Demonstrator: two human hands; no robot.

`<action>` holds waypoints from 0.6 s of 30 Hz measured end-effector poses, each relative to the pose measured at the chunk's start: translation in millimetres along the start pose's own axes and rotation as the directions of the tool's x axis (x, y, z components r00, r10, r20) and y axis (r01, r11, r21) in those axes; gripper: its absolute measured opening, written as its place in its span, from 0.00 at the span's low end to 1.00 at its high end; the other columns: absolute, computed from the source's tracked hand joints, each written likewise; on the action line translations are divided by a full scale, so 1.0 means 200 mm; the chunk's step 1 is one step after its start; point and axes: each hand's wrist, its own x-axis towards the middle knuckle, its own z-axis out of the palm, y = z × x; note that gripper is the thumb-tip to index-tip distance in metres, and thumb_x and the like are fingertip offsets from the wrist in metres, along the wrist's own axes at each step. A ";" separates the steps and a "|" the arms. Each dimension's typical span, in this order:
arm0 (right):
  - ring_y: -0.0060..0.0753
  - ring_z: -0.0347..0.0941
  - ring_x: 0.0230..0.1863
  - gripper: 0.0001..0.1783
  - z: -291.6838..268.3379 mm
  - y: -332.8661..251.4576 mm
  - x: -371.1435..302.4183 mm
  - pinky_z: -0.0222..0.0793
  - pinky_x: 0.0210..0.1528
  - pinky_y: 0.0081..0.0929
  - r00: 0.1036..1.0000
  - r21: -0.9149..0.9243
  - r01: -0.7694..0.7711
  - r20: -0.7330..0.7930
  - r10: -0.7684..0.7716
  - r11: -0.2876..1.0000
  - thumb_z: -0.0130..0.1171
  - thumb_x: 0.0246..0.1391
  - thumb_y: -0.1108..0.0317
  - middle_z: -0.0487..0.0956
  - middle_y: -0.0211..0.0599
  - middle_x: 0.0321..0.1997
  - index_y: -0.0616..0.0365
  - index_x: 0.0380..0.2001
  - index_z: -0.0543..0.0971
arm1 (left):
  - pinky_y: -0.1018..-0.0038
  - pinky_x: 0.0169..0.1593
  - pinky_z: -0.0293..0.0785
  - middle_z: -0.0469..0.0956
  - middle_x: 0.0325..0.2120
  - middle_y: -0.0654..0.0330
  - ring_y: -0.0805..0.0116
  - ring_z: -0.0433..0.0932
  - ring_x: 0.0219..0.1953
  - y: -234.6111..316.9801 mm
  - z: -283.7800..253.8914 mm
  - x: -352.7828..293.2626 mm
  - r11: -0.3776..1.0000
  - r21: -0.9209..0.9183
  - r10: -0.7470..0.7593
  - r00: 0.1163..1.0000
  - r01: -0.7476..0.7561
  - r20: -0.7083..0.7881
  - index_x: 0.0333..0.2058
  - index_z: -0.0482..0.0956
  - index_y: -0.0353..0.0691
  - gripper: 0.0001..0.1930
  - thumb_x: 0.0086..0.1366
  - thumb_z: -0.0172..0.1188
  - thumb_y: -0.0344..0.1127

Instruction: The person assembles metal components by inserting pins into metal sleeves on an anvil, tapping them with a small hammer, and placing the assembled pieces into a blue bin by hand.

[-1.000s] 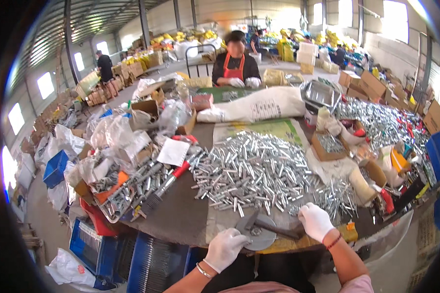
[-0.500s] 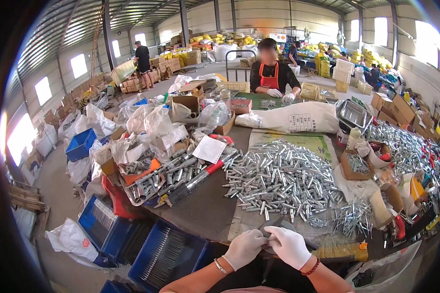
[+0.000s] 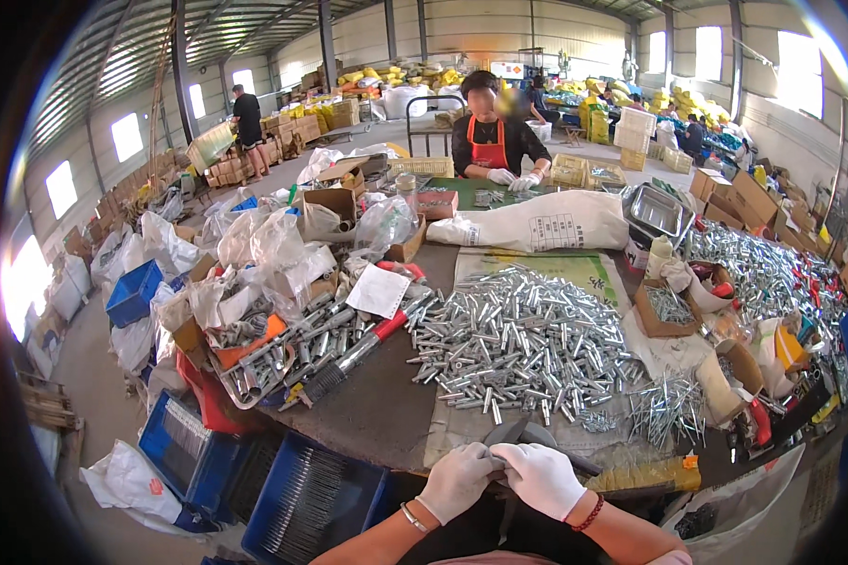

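Note:
My left hand (image 3: 457, 482), in a white glove, meets my right hand (image 3: 543, 478), gloved alike, at the table's near edge. The fingers of both are closed in a pinch, fingertips together; whatever lies between them is hidden. Just beyond the fingertips is a dark grey flat metal piece (image 3: 535, 435), partly covered by my hands. Past it spreads a large pile of silver metal sleeves (image 3: 528, 344) on a pale sheet. A bundle of thin metal pins (image 3: 667, 409) lies to the right of my hands.
Blue bins (image 3: 379, 485) of metal rods stand at lower left. Tools and plastic bags crowd the table's left; a paper sheet (image 3: 378, 291) lies on them. A white sack (image 3: 537, 222) lies beyond the pile. Small cardboard boxes (image 3: 667, 311) stand right. A co-worker (image 3: 488, 141) sits opposite.
The whole view has shifted slightly, so the scene sits further left. My hands stay together at the table's edge, with the fingers still closed.

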 end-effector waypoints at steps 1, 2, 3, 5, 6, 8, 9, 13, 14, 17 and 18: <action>0.49 0.85 0.41 0.20 0.00 0.00 0.00 0.81 0.43 0.45 1.000 -0.020 0.004 0.013 -0.004 1.000 0.64 0.59 0.73 0.87 0.38 0.38 0.47 0.54 0.80 | 0.57 0.47 0.79 0.79 0.38 0.57 0.50 0.81 0.44 0.00 0.00 0.00 1.000 0.001 0.001 1.000 -0.001 0.000 0.43 0.89 0.46 0.10 0.63 0.69 0.29; 0.49 0.85 0.41 0.20 -0.01 -0.01 0.00 0.81 0.43 0.45 1.000 -0.020 0.005 0.012 -0.005 1.000 0.64 0.59 0.73 0.87 0.38 0.38 0.47 0.54 0.80 | 0.57 0.47 0.79 0.79 0.38 0.56 0.50 0.81 0.44 -0.01 0.01 0.00 1.000 -0.013 0.013 1.000 -0.013 -0.016 0.43 0.89 0.47 0.10 0.63 0.69 0.29; 0.49 0.85 0.41 0.20 -0.01 -0.02 0.00 0.81 0.43 0.45 1.000 -0.043 0.005 0.028 -0.004 0.999 0.63 0.58 0.73 0.87 0.38 0.38 0.47 0.55 0.80 | 0.58 0.46 0.79 0.79 0.37 0.56 0.50 0.81 0.43 -0.01 0.01 -0.01 0.999 -0.025 0.026 0.999 -0.026 -0.033 0.43 0.89 0.47 0.10 0.63 0.69 0.29; 0.48 0.85 0.41 0.21 -0.01 -0.03 0.00 0.81 0.43 0.44 0.999 -0.059 0.012 0.049 -0.009 0.998 0.63 0.58 0.73 0.87 0.38 0.38 0.47 0.55 0.80 | 0.57 0.46 0.79 0.79 0.37 0.56 0.49 0.81 0.43 0.00 0.00 -0.03 1.000 -0.007 0.010 1.000 -0.010 -0.026 0.43 0.89 0.47 0.10 0.63 0.69 0.29; 0.48 0.85 0.41 0.20 -0.01 -0.05 0.00 0.81 0.43 0.44 0.997 -0.083 0.004 0.076 0.002 0.996 0.63 0.58 0.73 0.87 0.38 0.37 0.47 0.55 0.80 | 0.57 0.47 0.79 0.79 0.37 0.56 0.49 0.81 0.43 0.01 -0.01 -0.04 1.000 0.008 -0.002 1.000 0.003 -0.017 0.43 0.89 0.47 0.09 0.63 0.69 0.30; 0.47 0.85 0.40 0.20 -0.01 -0.08 -0.01 0.81 0.43 0.44 0.995 -0.114 -0.012 0.096 0.023 0.993 0.63 0.58 0.73 0.86 0.38 0.37 0.48 0.55 0.80 | 0.56 0.46 0.79 0.79 0.37 0.55 0.48 0.81 0.42 0.01 -0.01 -0.04 1.000 0.019 0.001 1.000 -0.001 -0.012 0.42 0.89 0.46 0.08 0.63 0.70 0.31; 0.46 0.85 0.40 0.21 -0.02 -0.08 -0.01 0.81 0.42 0.44 0.995 -0.143 -0.007 0.100 0.021 0.990 0.62 0.59 0.73 0.86 0.37 0.36 0.48 0.56 0.80 | 0.55 0.45 0.79 0.79 0.36 0.54 0.47 0.81 0.41 0.01 0.00 -0.03 1.000 0.026 0.010 1.000 -0.010 -0.005 0.41 0.88 0.45 0.07 0.63 0.72 0.33; 0.46 0.83 0.39 0.25 0.00 -0.03 -0.03 0.79 0.42 0.44 0.997 -0.141 0.039 0.079 -0.028 0.989 0.62 0.60 0.72 0.84 0.37 0.34 0.49 0.62 0.79 | 0.52 0.43 0.79 0.82 0.37 0.50 0.43 0.82 0.41 -0.03 0.04 0.01 0.999 -0.029 0.023 0.999 -0.024 -0.023 0.41 0.87 0.42 0.08 0.63 0.72 0.33; 0.48 0.83 0.41 0.29 -0.03 -0.02 -0.04 0.80 0.45 0.45 0.995 -0.152 0.041 0.099 -0.026 0.988 0.63 0.60 0.70 0.84 0.38 0.36 0.49 0.66 0.76 | 0.52 0.41 0.79 0.82 0.35 0.50 0.43 0.83 0.39 -0.05 0.06 0.01 1.000 -0.016 0.022 0.999 -0.023 -0.036 0.40 0.87 0.41 0.08 0.62 0.72 0.32; 0.49 0.82 0.42 0.33 -0.12 -0.03 -0.07 0.80 0.46 0.46 0.999 -0.134 -0.039 0.012 0.041 0.990 0.68 0.58 0.67 0.82 0.37 0.39 0.47 0.68 0.76 | 0.56 0.42 0.80 0.83 0.33 0.53 0.49 0.83 0.38 -0.01 -0.01 0.02 0.994 0.099 0.046 0.999 -0.046 -0.002 0.36 0.90 0.43 0.05 0.60 0.73 0.32; 0.49 0.83 0.42 0.30 -0.19 -0.01 -0.08 0.80 0.44 0.48 0.995 -0.126 -0.099 -0.013 0.098 0.987 0.67 0.61 0.64 0.82 0.38 0.39 0.45 0.68 0.77 | 0.57 0.43 0.79 0.82 0.33 0.55 0.50 0.82 0.39 0.02 -0.03 0.03 1.000 0.020 0.018 0.999 -0.017 -0.035 0.35 0.90 0.44 0.05 0.58 0.74 0.29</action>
